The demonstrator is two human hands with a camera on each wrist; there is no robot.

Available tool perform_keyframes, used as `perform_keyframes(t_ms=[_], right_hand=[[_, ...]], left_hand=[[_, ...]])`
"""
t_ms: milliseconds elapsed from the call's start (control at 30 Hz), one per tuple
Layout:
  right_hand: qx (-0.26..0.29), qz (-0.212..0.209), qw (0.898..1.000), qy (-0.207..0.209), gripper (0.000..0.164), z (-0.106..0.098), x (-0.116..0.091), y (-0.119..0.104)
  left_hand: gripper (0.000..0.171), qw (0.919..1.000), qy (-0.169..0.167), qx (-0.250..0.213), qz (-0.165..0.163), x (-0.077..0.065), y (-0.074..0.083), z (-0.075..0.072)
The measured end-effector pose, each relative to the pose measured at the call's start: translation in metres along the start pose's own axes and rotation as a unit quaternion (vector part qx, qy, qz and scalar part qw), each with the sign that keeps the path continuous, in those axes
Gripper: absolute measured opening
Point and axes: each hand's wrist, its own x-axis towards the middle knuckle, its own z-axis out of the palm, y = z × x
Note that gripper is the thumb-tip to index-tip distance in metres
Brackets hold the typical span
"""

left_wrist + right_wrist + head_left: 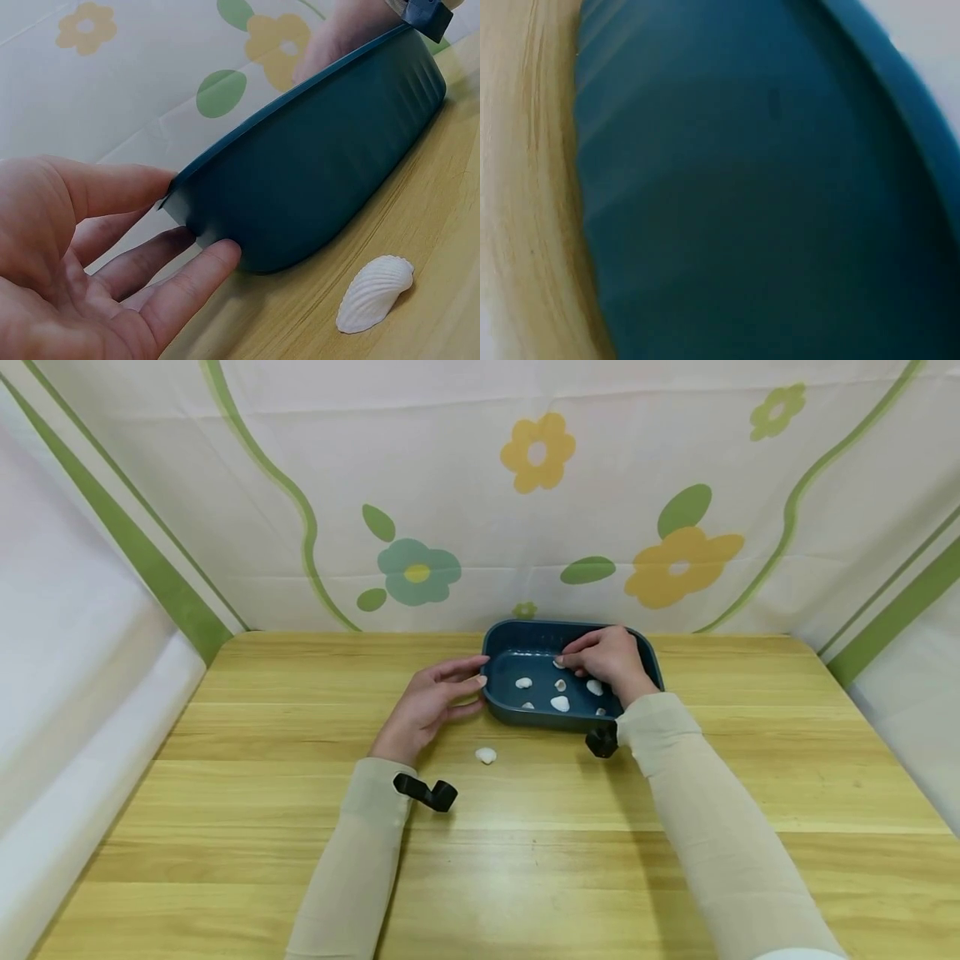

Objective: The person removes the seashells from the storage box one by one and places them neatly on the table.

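Note:
A dark blue plastic basin stands on the table with several small pale seashells inside, among them a white fan-shaped shell. My right hand reaches over the near rim into it, pinching a small white seashell between thumb and fingers, low over the basin's floor. At the basin's left end is my left hand, its fingers fairly straight. In the left wrist view, the thumb lies at the rim and fingertips touch the outer wall. Only the basin's outer wall and rim fill the right wrist view.
A ribbed white seashell lies on the wooden table in front of the basin. Behind the basin hangs a white curtain with printed flowers. Black camera mounts sit on both sleeved wrists.

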Motion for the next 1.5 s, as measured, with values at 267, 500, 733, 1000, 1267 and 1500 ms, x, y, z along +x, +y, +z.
perform_keyframes(t_ms=[267,500,733,1000,1267,1500], right_hand=[[-0.058,-0.045,0.997,0.009,0.024,0.0052,0.0038,0.0051],[-0.063,-0.044,0.997,0.005,0.023,0.0059,0.0048,0.0025],[-0.077,-0.049,0.996,0.003,0.021,0.0066,0.0022,0.0003],[-0.094,-0.057,0.994,0.002,0.021,0.0059,-0.0004,-0.0008],[-0.105,-0.065,0.992,0.012,0.019,0.0064,-0.0016,-0.0016],[-0.110,-0.075,0.991,0.020,0.019,0.0062,-0.0026,-0.0022]], left_hand=[[0.045,1.0000,0.002,0.000,-0.003,0.0005,-0.0006,0.0006],[0.044,1.0000,0.002,0.002,-0.003,-0.0009,0.0011,0.0003],[0.044,1.0000,0.003,0.002,-0.003,-0.0004,0.0005,0.0001],[0.044,1.0000,0.004,0.004,-0.002,0.0007,-0.0001,0.0000],[0.043,1.0000,0.006,0.005,-0.001,0.0009,-0.0005,-0.0001],[0.044,1.0000,0.003,0.000,0.000,0.0005,-0.0002,-0.0004]])
